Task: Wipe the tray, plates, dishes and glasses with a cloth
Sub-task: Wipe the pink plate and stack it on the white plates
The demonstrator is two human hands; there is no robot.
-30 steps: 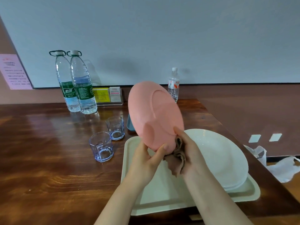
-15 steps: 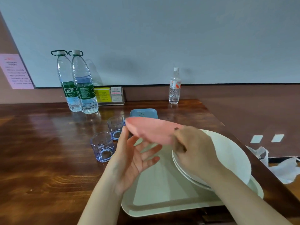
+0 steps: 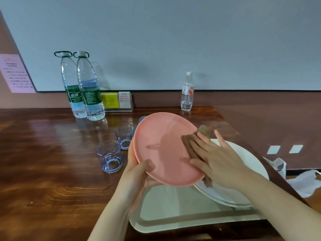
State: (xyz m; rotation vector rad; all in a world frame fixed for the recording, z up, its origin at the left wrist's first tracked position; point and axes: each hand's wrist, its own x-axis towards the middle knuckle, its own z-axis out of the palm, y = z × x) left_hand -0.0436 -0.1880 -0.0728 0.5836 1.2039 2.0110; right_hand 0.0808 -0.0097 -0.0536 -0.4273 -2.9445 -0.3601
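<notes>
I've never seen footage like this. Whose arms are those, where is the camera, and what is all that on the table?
There is no machine here: a person wears one wide-angle camera on the head, looking forward and down, so the arms reaching in from below are their own. The left hand grips the edge of a pink plate, tilted up toward the camera. The right hand lies flat, pressing a brown cloth against the plate's face to wipe it. Beneath them a pale tray rests on the wooden table and carries stacked white plates. To the left stand two clear glasses, and by the wall two large water bottles, one small bottle and a card holder. A blue dish peeks out behind the pink plate.
</notes>
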